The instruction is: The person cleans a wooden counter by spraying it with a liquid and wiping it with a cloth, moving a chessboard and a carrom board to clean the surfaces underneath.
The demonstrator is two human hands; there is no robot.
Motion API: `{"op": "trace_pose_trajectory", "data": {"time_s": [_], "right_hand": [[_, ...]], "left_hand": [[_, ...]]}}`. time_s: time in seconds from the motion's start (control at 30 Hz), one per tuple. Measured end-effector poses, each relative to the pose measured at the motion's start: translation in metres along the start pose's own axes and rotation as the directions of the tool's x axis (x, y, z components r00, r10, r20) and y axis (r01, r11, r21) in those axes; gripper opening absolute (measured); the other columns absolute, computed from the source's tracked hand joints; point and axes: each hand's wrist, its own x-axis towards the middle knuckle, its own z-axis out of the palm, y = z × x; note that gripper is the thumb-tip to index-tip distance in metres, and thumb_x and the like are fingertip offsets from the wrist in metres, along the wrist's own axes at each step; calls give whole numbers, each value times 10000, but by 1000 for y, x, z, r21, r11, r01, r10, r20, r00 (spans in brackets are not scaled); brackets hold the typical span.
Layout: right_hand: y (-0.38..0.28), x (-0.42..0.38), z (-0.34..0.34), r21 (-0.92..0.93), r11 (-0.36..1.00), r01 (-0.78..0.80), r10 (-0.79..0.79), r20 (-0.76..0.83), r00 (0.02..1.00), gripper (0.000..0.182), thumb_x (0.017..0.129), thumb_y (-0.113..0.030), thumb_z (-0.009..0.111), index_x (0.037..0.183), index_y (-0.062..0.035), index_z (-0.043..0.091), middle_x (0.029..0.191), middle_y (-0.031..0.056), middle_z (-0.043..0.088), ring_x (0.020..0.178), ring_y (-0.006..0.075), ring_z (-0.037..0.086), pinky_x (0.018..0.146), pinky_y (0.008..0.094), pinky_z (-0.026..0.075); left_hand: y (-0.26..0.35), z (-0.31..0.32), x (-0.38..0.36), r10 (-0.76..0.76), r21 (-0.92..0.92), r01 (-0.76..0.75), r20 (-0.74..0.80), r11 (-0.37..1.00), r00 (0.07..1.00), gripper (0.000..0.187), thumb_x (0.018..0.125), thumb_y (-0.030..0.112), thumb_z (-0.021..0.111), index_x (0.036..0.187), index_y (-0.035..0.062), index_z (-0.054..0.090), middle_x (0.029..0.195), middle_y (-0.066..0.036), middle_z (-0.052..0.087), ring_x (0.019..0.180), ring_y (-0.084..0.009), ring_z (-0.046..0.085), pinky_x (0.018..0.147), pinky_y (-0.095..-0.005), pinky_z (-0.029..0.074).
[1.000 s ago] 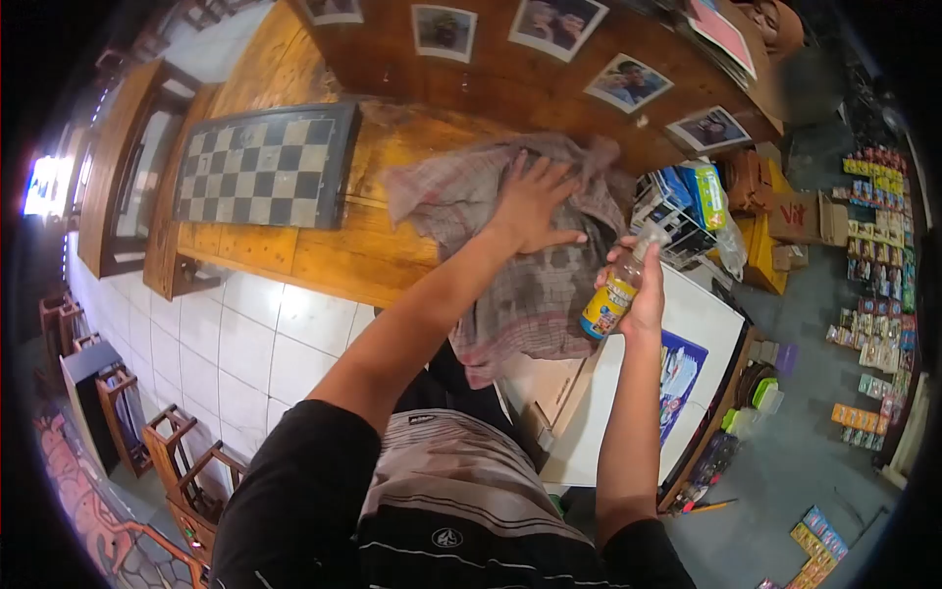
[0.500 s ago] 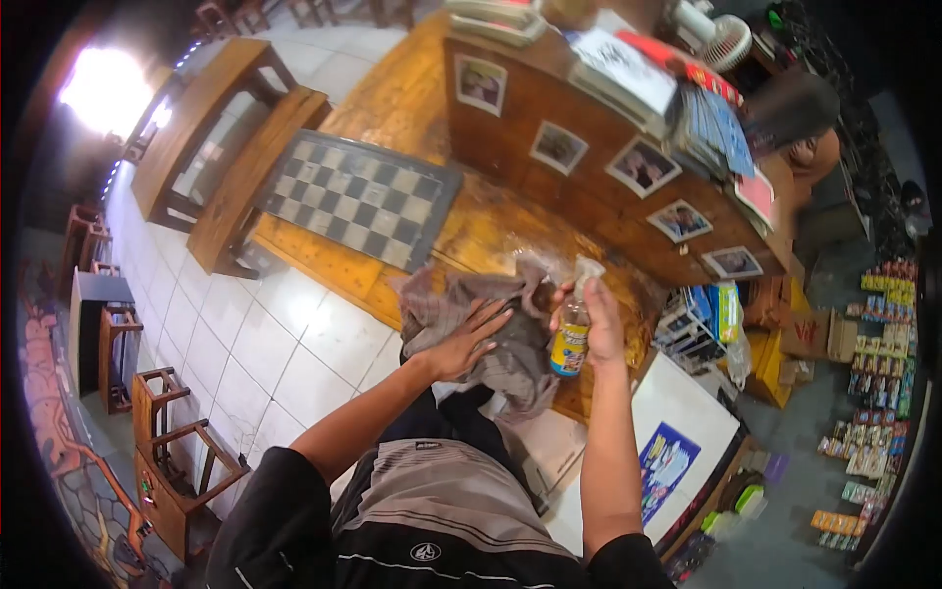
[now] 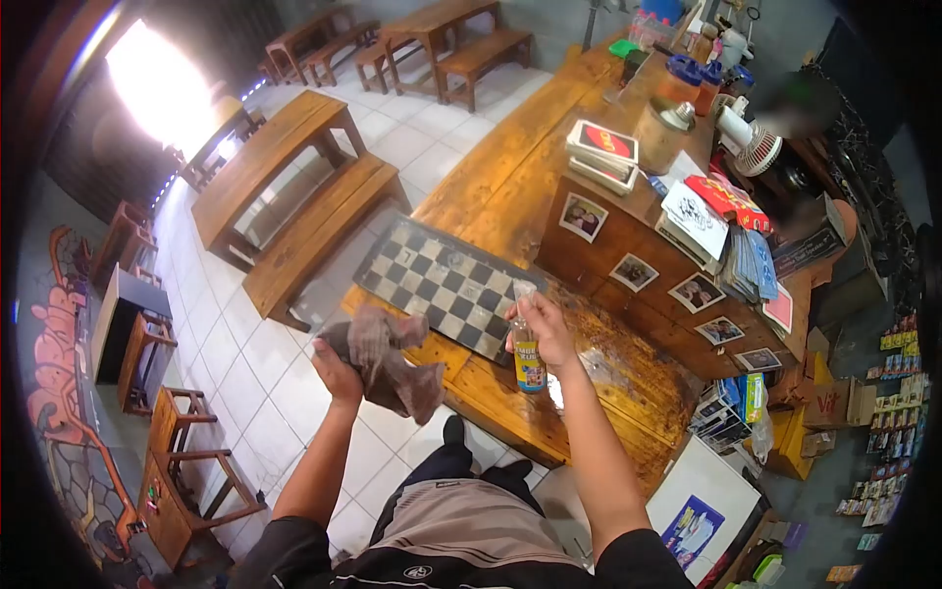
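My left hand [image 3: 339, 373] is closed on a brownish-grey cloth [image 3: 397, 368], lifted clear of the counter and hanging loosely over the floor side. Part of the fingers is hidden behind its folds. In my right hand [image 3: 545, 332] is a small spray bottle [image 3: 530, 365] with a yellow label and bluish liquid low down; its pale top sticks up above my fingers. The bottle is upright over the wooden counter [image 3: 608, 422], whose surface looks wet and shiny. Just beyond both hands, a checkered board [image 3: 446, 285] lies on the counter, its near right corner close to the bottle.
A raised wooden partition [image 3: 643, 265] with photos stands at the right, bearing card boxes [image 3: 601, 155], papers and a fan [image 3: 751, 137]. Wooden benches [image 3: 324, 236] and stools [image 3: 186, 422] stand on the white tiles at left. A white surface [image 3: 702, 491] is at lower right.
My left hand has lifted the cloth off the counter and moved it left. My right hand still holds the bottle, now nearer the board. The view has tilted up to show more of the room.
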Motion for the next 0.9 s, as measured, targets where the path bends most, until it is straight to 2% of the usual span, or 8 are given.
{"op": "trace_pose_trajectory", "data": {"time_s": [0.1, 0.13, 0.17, 0.3, 0.33, 0.53, 0.7, 0.9], "right_hand": [[14, 10, 1, -67, 998, 2, -4, -40, 999, 347, 983, -373, 521, 1084, -43, 547, 982, 84, 602, 567, 180, 612, 538, 291, 507], [17, 10, 1, -26, 1000, -7, 5, -94, 996, 345, 986, -369, 514, 1097, -43, 549, 983, 87, 600, 576, 184, 616, 539, 294, 509], [20, 10, 1, 14, 1000, -12, 14, -147, 989, 345, 989, -364, 506, 1109, -44, 550, 984, 91, 597, 585, 189, 619, 540, 296, 511], [61, 22, -5, -31, 974, 225, -214, -456, 864, 368, 987, -354, 520, 1177, -42, 556, 927, 68, 579, 692, 146, 586, 558, 287, 519], [38, 8, 11, 180, 978, 110, -32, -387, 922, 362, 983, -350, 528, 1188, -53, 557, 885, 57, 557, 699, 138, 579, 557, 290, 528], [73, 16, 13, 68, 998, -13, 35, -342, 939, 338, 968, -370, 547, 1112, -65, 556, 830, 52, 545, 661, 151, 582, 552, 310, 534], [71, 11, 19, 80, 997, -15, 42, -350, 936, 327, 955, -348, 588, 1034, -33, 547, 860, 50, 550, 711, 142, 574, 551, 303, 533], [89, -6, 24, 117, 957, 267, -189, -449, 873, 282, 979, -283, 535, 1079, -20, 533, 839, 88, 567, 649, 174, 593, 575, 315, 533]], "left_hand": [[0, 38, 25, -87, -533, 124, 94, 837, 992, 550, 1024, 418, 348, 1131, -66, 586, 1099, -145, 648, 1005, -254, 622, 891, -385, 489], [5, 48, 32, 28, -61, -8, 337, 998, 941, 512, 1007, 380, 400, 1239, -63, 513, 1229, -197, 568, 1143, -285, 546, 996, -392, 408], [10, 61, 39, 9, 368, -271, 579, 890, 816, 536, 990, 341, 451, 1346, -59, 440, 1360, -249, 488, 1281, -316, 471, 1102, -399, 326], [-69, 133, 40, 72, 187, -518, 895, 835, 440, 623, 910, 236, 530, 1463, 44, 314, 1522, -196, 287, 1426, -342, 249, 1151, -482, 207], [-78, 140, 43, -31, 237, -654, 950, 719, 310, 654, 893, 203, 532, 1487, 88, 283, 1565, -155, 220, 1456, -332, 181, 1155, -510, 180], [-121, 103, 131, -71, 435, -665, 863, 607, 500, 736, 819, 129, 567, 1496, 204, 291, 1586, -96, 191, 1468, -312, 150, 1151, -545, 168], [-129, 106, 140, -22, 583, -629, 742, 514, 670, 662, 801, 156, 535, 1437, 58, 380, 1567, -128, 232, 1464, -344, 142, 1153, -552, 152], [-99, 192, 45, 78, 169, -814, 964, 555, 253, 665, 756, 129, 542, 1406, 55, 425, 1549, -98, 272, 1456, -316, 169, 1166, -542, 132]]}}
